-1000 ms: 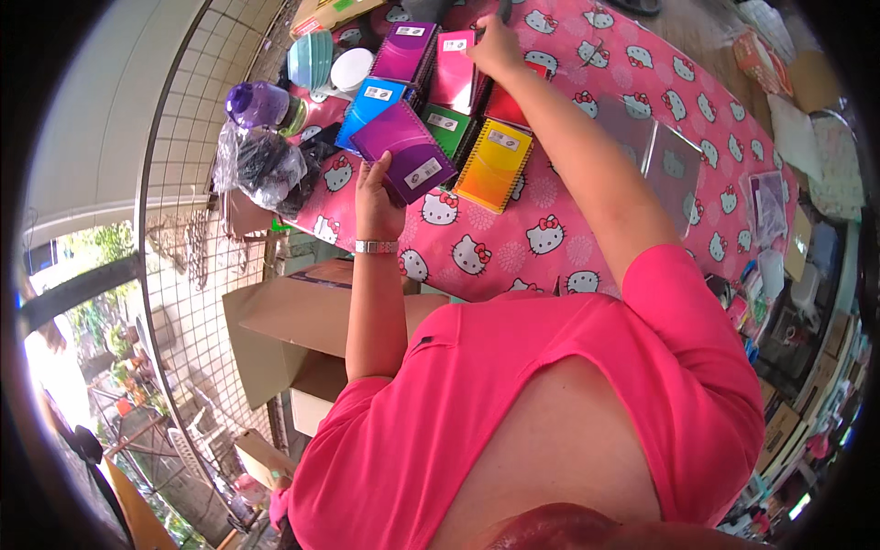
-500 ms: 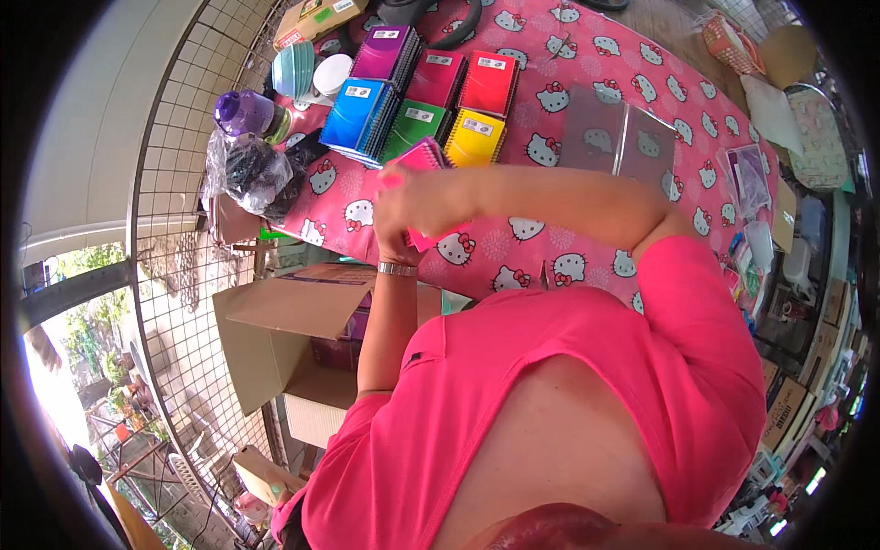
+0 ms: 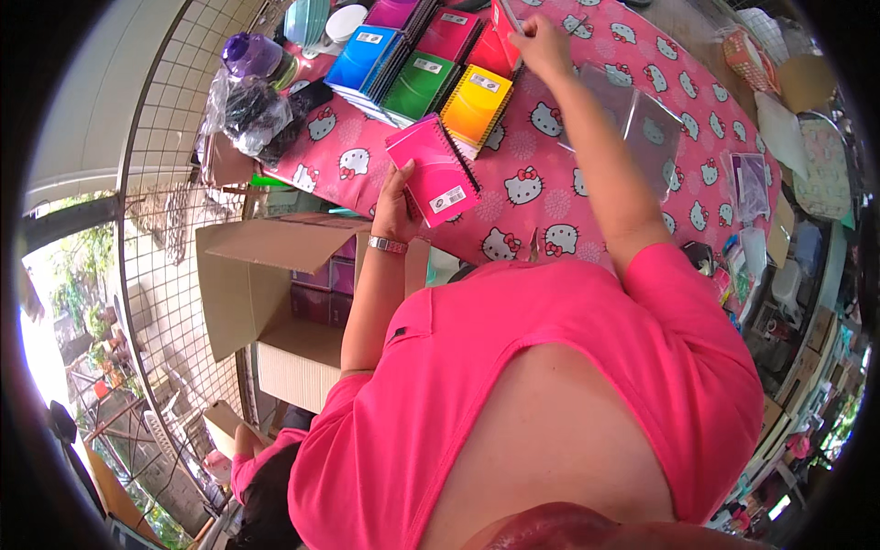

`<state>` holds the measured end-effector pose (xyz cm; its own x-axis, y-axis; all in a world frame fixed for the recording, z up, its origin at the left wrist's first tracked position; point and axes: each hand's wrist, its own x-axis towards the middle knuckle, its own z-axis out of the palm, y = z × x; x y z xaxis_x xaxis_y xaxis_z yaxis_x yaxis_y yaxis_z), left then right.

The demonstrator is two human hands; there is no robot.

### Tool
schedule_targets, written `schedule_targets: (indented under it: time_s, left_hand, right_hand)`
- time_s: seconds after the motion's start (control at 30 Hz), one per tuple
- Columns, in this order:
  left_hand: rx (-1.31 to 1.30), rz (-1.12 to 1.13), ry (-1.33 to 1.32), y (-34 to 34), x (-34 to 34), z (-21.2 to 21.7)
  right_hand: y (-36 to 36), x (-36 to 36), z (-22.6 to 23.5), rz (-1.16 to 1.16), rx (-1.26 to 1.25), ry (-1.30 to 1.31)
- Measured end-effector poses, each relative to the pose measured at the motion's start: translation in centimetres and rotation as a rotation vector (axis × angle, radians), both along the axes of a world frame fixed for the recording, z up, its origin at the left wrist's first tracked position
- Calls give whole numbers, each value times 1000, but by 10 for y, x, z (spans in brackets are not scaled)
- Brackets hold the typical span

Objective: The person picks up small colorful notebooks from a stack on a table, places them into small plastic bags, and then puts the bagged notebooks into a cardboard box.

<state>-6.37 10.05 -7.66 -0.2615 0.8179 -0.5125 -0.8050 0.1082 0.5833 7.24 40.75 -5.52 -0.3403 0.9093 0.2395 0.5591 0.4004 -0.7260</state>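
My left hand [image 3: 396, 211] grips a pink spiral notebook [image 3: 429, 170] by its edge, tilted over the near side of the table. Farther off, my right hand [image 3: 547, 50] pinches a red spiral notebook [image 3: 506, 23], raised on edge above the red stack [image 3: 493, 55]. Around them stand stacks of notebooks: blue [image 3: 365, 60], green [image 3: 422, 87], yellow [image 3: 477, 101], dark pink [image 3: 447, 35] and purple [image 3: 392, 13]. The yellow stack lies just beyond the pink notebook.
A pink patterned cloth covers the table [image 3: 527, 215]. Right of the stacks lies a clear plastic sleeve [image 3: 619, 124]. An open cardboard box [image 3: 238, 284] with purple packs stands at left. Bottles and bags [image 3: 252, 119] crowd the left edge. Another person [image 3: 275, 486] is at lower left.
My hands, together on the pink notebook before, are now apart. My right hand has moved far and right to a red notebook. The other person's head and arm have come into view.
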Motion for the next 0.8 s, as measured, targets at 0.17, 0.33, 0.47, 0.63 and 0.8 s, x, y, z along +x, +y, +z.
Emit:
schedule_targets:
  time_s: [0.17, 0.33, 0.47, 0.63, 0.8]
  left_hand:
    - [-41, -69, 7, -6, 10, 3]
    - [201, -234, -389, -19, 29, 16]
    - [104, -363, -11, -50, 42, 1]
    - [-73, -165, -36, -72, 57, -7]
    - [-56, -64, -68, -68, 38, -12]
  right_hand:
    - [-45, -8, 130, 1085, -103, -232]
    - [-108, -41, 96, 1257, -161, -369]
    - [-74, -14, 0, 288, -17, -225]
    - [-62, 15, -55, 168, 82, -343]
    - [-66, -1, -1, 214, -56, 55]
